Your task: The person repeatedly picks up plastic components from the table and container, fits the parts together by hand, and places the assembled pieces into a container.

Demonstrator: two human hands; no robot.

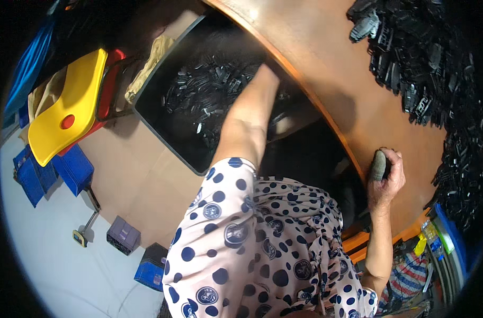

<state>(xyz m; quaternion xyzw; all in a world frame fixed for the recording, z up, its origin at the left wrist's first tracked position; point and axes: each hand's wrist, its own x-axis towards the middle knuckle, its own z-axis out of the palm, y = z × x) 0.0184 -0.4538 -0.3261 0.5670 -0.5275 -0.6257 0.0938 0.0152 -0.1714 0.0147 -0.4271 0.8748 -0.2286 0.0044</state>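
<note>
My right hand (391, 177) is closed around a dark, rounded, grey-green object (378, 165) at the edge of the brown table (326, 58). What kind of object it is does not show clearly. My left arm (249, 114) reaches over a black bin (164, 138) that holds many small, shiny black plastic pieces (212, 79). Past the wrist, my left hand is lost in shadow and blur near the table edge, so its fingers cannot be made out. A large heap of similar black pieces (411, 58) covers the right side of the table.
A yellow folding seat (74, 100) and a red one (112, 71) stand left of the bin. Blue boxes (74, 167), a purple-grey box (123, 236) and a tape measure (79, 238) lie on the floor. At lower right is a striped bag (408, 275).
</note>
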